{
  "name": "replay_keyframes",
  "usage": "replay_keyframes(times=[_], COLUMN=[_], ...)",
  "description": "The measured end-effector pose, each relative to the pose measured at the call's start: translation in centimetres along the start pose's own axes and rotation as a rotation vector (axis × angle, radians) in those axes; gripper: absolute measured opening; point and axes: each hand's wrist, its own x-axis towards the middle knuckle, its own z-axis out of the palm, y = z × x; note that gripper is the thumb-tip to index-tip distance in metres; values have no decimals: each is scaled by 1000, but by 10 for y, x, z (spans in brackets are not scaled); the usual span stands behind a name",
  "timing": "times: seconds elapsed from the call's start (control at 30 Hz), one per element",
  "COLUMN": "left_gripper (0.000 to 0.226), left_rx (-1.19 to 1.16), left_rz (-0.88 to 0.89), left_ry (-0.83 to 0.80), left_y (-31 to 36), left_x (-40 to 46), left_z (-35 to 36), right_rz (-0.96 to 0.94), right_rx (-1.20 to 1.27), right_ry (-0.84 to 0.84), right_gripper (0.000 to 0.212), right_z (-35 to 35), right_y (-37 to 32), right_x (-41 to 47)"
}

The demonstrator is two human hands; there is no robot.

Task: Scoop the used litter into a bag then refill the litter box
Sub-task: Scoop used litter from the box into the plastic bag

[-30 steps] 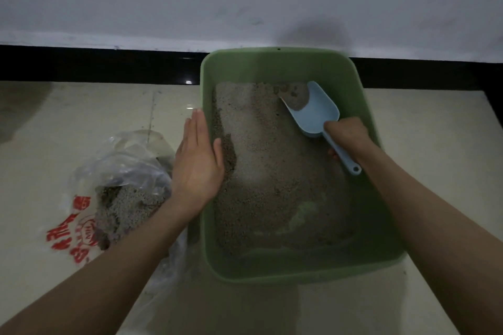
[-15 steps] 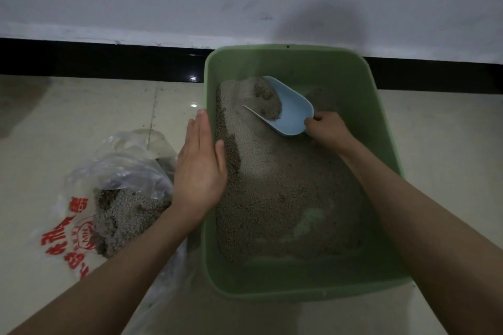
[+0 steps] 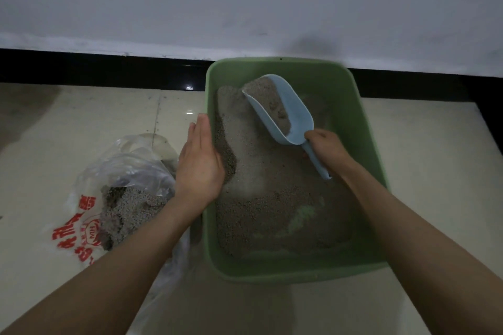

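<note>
A green litter box (image 3: 364, 128) stands on the floor against the wall, its bottom covered with grey litter (image 3: 272, 198). My right hand (image 3: 326, 147) grips the handle of a light blue scoop (image 3: 294, 114), which is lifted over the far part of the box with litter heaped in it. My left hand (image 3: 200, 163) rests with straight fingers on the box's left rim, thumb inside. Left of the box lies a clear plastic bag (image 3: 89, 215) with red print, open at the top and holding a pile of grey litter.
Pale floor tiles (image 3: 435, 171) surround the box and bag. A black skirting strip (image 3: 95, 68) and a white wall run along the far side. A bare green patch of the box bottom (image 3: 302, 215) shows near the front right.
The scoop pushed left through the far litter, then rose loaded, its mouth now pointing to the far left. My left hand has stayed on the rim.
</note>
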Motion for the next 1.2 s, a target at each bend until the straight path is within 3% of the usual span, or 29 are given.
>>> replay_keyframes(times=[0.2,0.43,0.57,0.77,0.97,1.1,1.2], left_gripper=[76,59,56,58,67,83,76], left_rx=[191,406,366,351,173,-242,-430], left_rz=[-36,35,128,75,-338,-598,-713], left_ry=[-163,-320,-257,-29,193,176,170], left_y=[4,2,-8,-67,-123,-149,-153], left_x=[2,7,-18,-75,-125,-133,-136], left_z=[-14,-37,-51,-73,-96,-98,-94], right_rz=[17,39,17,-44,-90,-93,-85], right_rx=[103,147,220,260,147,96,6], right_ry=[104,158,152,48,-147,-228,-301], right_gripper=[16,13,16,27,25,18,26], right_z=[-15,-25,-21,-1,38,72,92], right_y=[8,13,7,-9,-32,-37,-36], right_x=[-39,-89,-118,-150,-184,-205,-214])
